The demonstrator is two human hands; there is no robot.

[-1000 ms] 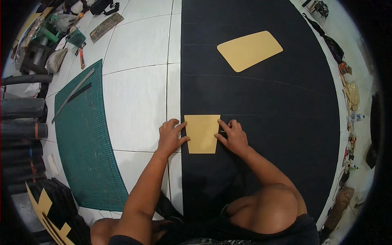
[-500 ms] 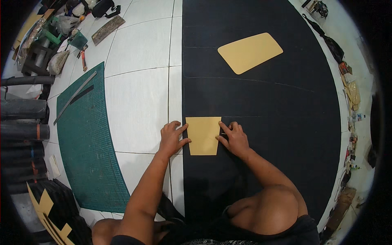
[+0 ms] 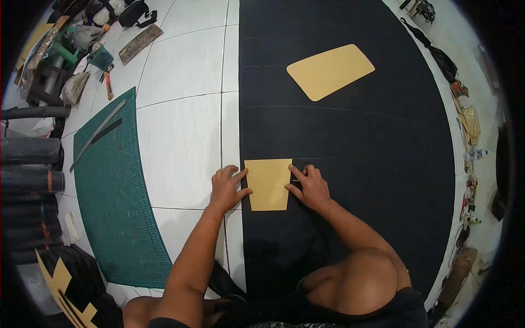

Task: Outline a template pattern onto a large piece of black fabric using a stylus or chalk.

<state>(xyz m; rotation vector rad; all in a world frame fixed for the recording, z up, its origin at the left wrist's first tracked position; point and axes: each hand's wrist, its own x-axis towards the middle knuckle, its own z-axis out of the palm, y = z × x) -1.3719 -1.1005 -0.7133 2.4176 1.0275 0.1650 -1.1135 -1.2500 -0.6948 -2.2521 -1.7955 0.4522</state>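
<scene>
- I'm watching the left hand (image 3: 227, 188) pressing flat on the left edge of the small tan trapezoid card template (image 3: 268, 184), fingers spread apart, thumb and forefinger tips resting on the card.
- The right hand (image 3: 310, 187) is sitting at the template's right edge, at three o'clock from it, fingers bunched together around a thin marking tool (image 3: 296, 181); I cannot tell what kind of tool it is.
- The template is lying on the big black sheet of material (image 3: 350, 136), just inside its left border, touching the white tiled floor (image 3: 183, 136) side.
- Against the frames from a second ago, both hands and template are staying put, only the view is shifting slightly; I judge the tracing along the right edge is still in hand.
- At one o'clock, well apart, a larger tan rounded card (image 3: 331, 72) is lying on the same sheet.
- At nine o'clock, a green cutting mat (image 3: 117, 208) is carrying a long metal ruler (image 3: 97, 135).
</scene>
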